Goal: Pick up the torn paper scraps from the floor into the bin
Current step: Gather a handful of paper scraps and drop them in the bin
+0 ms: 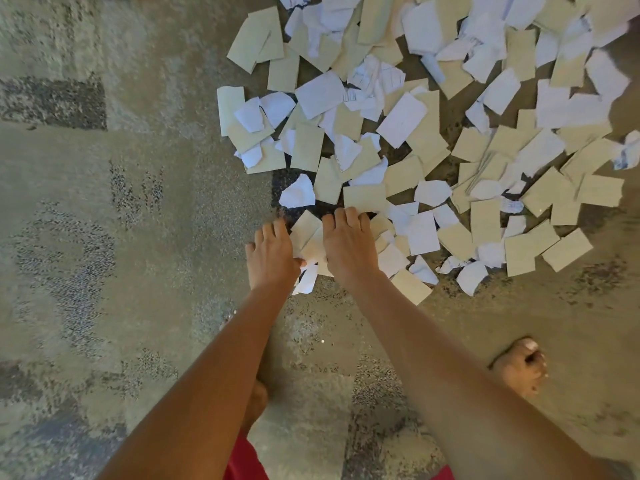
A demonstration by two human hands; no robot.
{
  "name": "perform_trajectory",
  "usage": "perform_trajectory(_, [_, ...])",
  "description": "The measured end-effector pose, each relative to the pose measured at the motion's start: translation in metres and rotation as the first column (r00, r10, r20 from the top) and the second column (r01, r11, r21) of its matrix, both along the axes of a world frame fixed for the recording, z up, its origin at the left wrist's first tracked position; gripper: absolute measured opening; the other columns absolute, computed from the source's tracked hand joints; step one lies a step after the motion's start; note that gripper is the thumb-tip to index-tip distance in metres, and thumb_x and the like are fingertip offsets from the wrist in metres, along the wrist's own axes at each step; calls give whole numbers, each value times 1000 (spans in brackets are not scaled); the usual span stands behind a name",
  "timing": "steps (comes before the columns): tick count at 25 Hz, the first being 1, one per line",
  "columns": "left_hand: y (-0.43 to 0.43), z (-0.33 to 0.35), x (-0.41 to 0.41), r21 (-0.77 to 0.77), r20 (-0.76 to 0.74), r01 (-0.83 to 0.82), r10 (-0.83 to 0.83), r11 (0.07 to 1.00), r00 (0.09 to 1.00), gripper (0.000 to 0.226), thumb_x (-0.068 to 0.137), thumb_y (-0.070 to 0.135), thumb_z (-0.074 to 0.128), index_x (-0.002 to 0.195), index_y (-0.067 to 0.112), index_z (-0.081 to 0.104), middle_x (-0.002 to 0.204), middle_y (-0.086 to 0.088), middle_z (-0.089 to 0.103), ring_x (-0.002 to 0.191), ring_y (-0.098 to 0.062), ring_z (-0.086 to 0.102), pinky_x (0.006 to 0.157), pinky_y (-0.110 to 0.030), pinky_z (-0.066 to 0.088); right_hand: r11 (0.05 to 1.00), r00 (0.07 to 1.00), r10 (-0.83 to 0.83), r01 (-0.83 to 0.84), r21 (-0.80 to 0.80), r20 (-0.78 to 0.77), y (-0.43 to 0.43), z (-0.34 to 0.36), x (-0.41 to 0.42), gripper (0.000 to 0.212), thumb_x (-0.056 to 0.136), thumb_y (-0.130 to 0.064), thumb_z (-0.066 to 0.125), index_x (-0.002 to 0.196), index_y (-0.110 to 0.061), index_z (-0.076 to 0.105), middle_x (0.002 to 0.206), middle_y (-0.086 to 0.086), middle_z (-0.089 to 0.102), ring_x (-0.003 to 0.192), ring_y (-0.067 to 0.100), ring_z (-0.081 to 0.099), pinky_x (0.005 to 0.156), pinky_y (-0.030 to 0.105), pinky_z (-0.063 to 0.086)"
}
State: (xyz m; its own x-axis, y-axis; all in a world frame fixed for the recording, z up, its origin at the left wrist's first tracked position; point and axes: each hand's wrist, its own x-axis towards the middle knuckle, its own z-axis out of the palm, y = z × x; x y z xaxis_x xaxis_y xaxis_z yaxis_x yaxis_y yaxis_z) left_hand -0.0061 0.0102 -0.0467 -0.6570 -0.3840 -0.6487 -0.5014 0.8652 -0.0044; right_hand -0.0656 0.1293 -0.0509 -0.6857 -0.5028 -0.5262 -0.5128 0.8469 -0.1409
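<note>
Scraps (309,237) bunched between left grip (271,252) and right grip (348,244).

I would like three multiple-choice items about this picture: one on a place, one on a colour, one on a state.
1. Where do most paper scraps lie?
A. Upper right of the view
B. Lower left of the view
C. Inside a bin

2. Which colours do the scraps have?
A. Red and black
B. White and pale beige
C. Blue and green

3. What are the two hands doing?
A. Hanging in the air, away from the paper
B. Holding a broom
C. Pressed on scraps at the near edge of the pile

Key: 1 A, the pile fills the upper right of the carpet. 2 B, only those two tones show. 3 C, the left hand and right hand gather scraps between them.
</note>
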Motion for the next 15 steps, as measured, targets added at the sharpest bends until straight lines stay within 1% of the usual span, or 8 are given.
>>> perform_trajectory(2, [5, 1, 4, -1, -3, -15, 15, 1000, 1000, 60, 76, 38, 76, 121, 11, 45, 125, -10, 47, 119, -28, 44, 96, -42, 40, 999, 999, -35, 35, 3, 36, 7, 1, 1, 43, 69, -12, 75, 107, -11, 53, 107, 10, 57, 107, 30, 48, 92, 41, 39])
perform_trajectory(5, [8, 5, 4, 58, -11, -104, 105, 993, 994, 49, 78, 33, 75, 117, 15, 52, 124, -8, 46, 117, -28, 43, 93, -43, 42, 993, 987, -109, 114, -41, 120, 21, 4, 2, 40, 81, -20, 69, 116, -11, 54, 118, 10, 52, 117, 32, 40, 97, 41, 35])
perform_trajectory(6, [9, 7, 4, 101, 0, -144, 145, 984, 989, 45, 78, 31, 75, 115, 15, 54, 122, -8, 49, 115, -28, 46, 90, -44, 44, 986, 979, -145, 154, -59, 144, 26, 5, 1, 37, 83, -23, 67, 116, -11, 55, 120, 9, 52, 118, 31, 39, 97, 40, 34])
perform_trajectory(8, [9, 10, 3, 210, 39, -222, 219, 952, 975, 34, 81, 27, 73, 107, 14, 56, 110, -8, 60, 103, -29, 57, 78, -43, 48, 967, 952, -211, 237, -97, 220, 35, 10, 1, 29, 87, -24, 63, 113, -12, 57, 118, 8, 55, 118, 29, 39, 94, 38, 34])
perform_trajectory(9, [9, 11, 3, 250, 52, -242, 237, 938, 970, 29, 81, 26, 73, 102, 14, 56, 102, -9, 65, 96, -30, 60, 75, -42, 49, 949, 925, -254, 295, -112, 282, 39, 13, 1, 26, 88, -22, 62, 112, -12, 58, 115, 9, 57, 116, 30, 42, 91, 38, 36])
perform_trajectory(11, [8, 14, 4, 299, 46, -266, 265, 916, 963, 27, 81, 25, 72, 99, 14, 56, 95, -10, 68, 90, -32, 63, 74, -43, 53, 893, 847, -354, 433, -127, 397, 46, 18, 2, 22, 89, -19, 62, 110, -12, 58, 105, 13, 59, 104, 33, 51, 81, 38, 42])
perform_trajectory(13, [6, 21, 5, 320, 29, -290, 296, 902, 955, 29, 81, 22, 72, 104, 14, 57, 95, -10, 68, 90, -32, 63, 75, -44, 54, 834, 783, -434, 536, -130, 447, 51, 21, 0, 23, 88, -21, 64, 109, -14, 57, 97, 13, 57, 91, 35, 57, 72, 34, 44])
perform_trajectory(15, [3, 27, 3, 331, 3, -315, 333, 889, 943, 29, 81, 22, 72, 107, 14, 60, 93, -10, 68, 87, -30, 63, 74, -43, 54, 779, 727, -495, 614, -128, 476, 54, 26, -5, 26, 87, -20, 66, 110, -14, 58, 97, 12, 61, 89, 32, 59, 68, 29, 41])
